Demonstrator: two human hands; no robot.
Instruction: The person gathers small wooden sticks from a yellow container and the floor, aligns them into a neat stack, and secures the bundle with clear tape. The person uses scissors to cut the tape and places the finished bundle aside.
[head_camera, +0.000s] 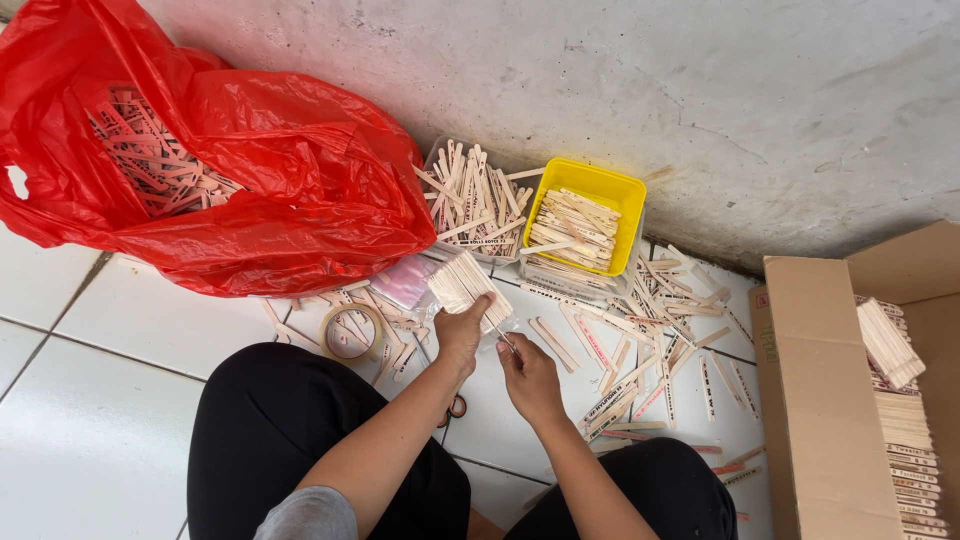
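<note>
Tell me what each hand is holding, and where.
Left hand grips a bundle of wooden sticks at its near end. Right hand pinches something thin beside the bundle; too small to identify.

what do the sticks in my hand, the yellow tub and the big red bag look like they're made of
Bundle of sticks in the left hand: looks like pale, unfinished wood, matte, flat-cut. Yellow tub: likely rigid plastic, smooth with an even glossy colour. Red bag: thin plastic film, shiny, crinkled and translucent enough to show sticks inside.

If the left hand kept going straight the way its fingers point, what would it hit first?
The left hand points up-frame toward the wall, holding a stick bundle. Straight on, it would likely meet the clear tub of sticks first, though depth is hard to judge.
</note>
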